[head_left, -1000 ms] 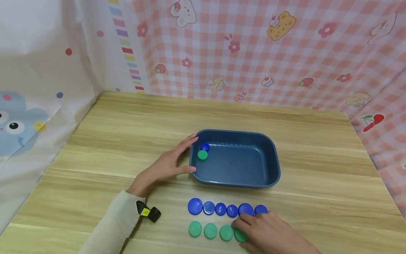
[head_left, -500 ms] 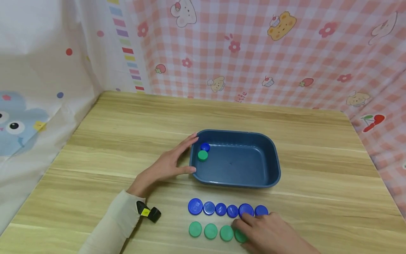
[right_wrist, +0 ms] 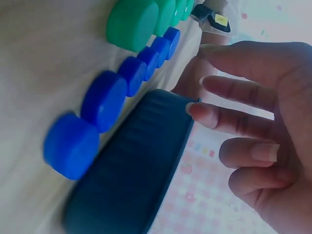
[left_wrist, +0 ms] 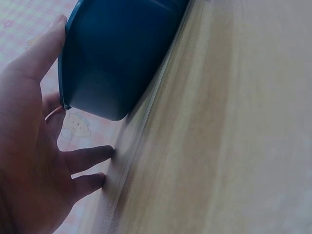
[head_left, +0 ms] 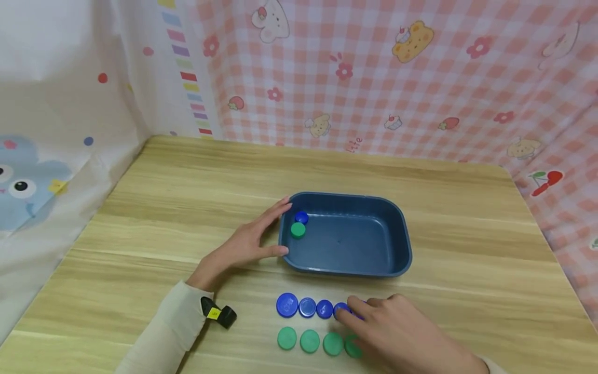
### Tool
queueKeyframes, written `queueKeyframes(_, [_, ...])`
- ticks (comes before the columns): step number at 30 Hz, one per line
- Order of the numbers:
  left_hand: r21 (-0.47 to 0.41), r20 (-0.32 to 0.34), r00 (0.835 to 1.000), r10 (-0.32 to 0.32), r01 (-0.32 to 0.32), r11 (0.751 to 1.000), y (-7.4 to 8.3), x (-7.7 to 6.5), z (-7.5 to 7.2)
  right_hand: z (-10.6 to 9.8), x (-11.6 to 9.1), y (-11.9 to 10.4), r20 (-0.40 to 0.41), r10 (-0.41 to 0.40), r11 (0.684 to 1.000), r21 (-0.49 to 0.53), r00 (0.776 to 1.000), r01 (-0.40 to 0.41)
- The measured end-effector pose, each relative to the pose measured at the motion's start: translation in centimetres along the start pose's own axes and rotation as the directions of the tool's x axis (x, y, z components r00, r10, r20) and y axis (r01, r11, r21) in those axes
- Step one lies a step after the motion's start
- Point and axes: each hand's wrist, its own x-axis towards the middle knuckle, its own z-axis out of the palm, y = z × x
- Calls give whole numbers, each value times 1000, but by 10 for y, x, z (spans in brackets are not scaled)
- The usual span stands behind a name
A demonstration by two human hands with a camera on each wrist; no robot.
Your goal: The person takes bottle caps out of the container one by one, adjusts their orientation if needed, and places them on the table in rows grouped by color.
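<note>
A dark blue plastic basin point(head_left: 404, 234) stands on the table, with one blue bottle cap point(head_left: 301, 217) and one green bottle cap point(head_left: 298, 230) at its left end. My left hand point(head_left: 243, 242) touches that end, thumb and fingertips spread along the rim. In the left wrist view, two other fingers point(left_wrist: 90, 158) reach down beside the basin. In front lie a row of blue bottle caps point(head_left: 287, 305) and a row of green bottle caps point(head_left: 310, 341). Over their right ends hovers my right hand point(head_left: 397, 330), partly hiding them; the right wrist view shows nothing between its loosely bent fingers.
The wood-grain table point(head_left: 467, 234) is backed by a pink checked cloth point(head_left: 299, 72) and a white printed cloth point(head_left: 70, 104) at the left. A small black camera point(head_left: 227, 316) is strapped to the left wrist over a pale sleeve point(head_left: 163, 327).
My right hand has lifted off the rightmost green cap and shifted slightly forward, now covering the right end of the blue row. The left hand stays at the basin.
</note>
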Motion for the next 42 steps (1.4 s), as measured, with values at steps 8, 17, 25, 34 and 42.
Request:
queueKeyframes(8, [5,-3,1000,7,-7,1000,-1,0,0,-17,19,12,-177,-140,980,-163,974,111])
queueKeyframes(17, [-5,6,1000,-3,3,1000,-2,0,-1,-27,31,27,-208,-222,946,-284,953,158])
queueKeyframes(25, [4,-2,1000,21,-21,1000,-3,0,0,-34,47,50,-131,-207,952,-258,970,168])
queueKeyframes(34, [-12,7,1000,16,-16,1000,-1,0,1,-41,68,70,-71,-189,963,-208,979,171])
queueKeyframes(42, [-7,8,1000,1,-1,1000,-1,-2,-1,-46,88,89,-27,-140,984,-116,990,136])
